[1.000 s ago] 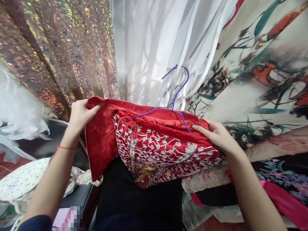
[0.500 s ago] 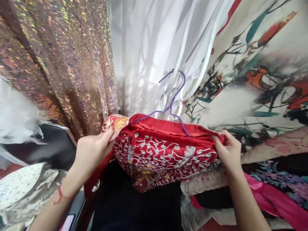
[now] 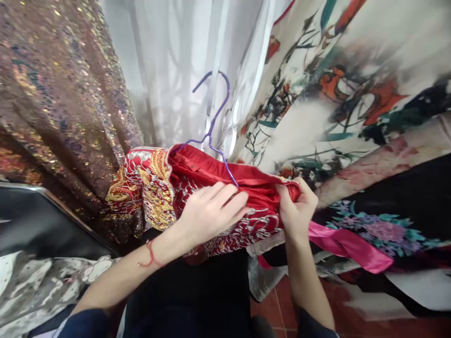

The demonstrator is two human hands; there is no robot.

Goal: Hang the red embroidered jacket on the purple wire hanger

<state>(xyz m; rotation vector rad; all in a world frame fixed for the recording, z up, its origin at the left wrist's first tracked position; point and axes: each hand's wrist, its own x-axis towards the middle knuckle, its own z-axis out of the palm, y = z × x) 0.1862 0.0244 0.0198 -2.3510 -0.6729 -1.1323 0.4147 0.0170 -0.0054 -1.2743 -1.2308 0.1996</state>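
A red embroidered jacket [image 3: 153, 188] with gold and silver stitching hangs on a purple hanger [image 3: 220, 110], its shiny red lining showing at the neck. My right hand [image 3: 299, 202] grips the jacket's right edge, thumb inside on the lining and fingers behind. Across the front of the opening lies my left hand [image 3: 213, 209], its fingers curled over the jacket's front layer, close under the hanger's lower right arm. Fabric and hand hide my left thumb. The hanger's hook stands up in front of white bars [image 3: 232, 122].
Gold sequin fabric [image 3: 66, 84] hangs at the left, white sheer curtain [image 3: 165, 61] behind. Floral-printed cloth [image 3: 310, 108] fills the right. A pink ribbon [image 3: 352, 244] and dark flowered fabric [image 3: 384, 230] lie below it. A black chair back [image 3: 42, 216] stands at left, red floor tiles [image 3: 271, 305] below.
My left hand has let go of the jacket's left shoulder and moved right to its front, near the hanger arm. My right hand keeps its hold. The view has shifted right and down.
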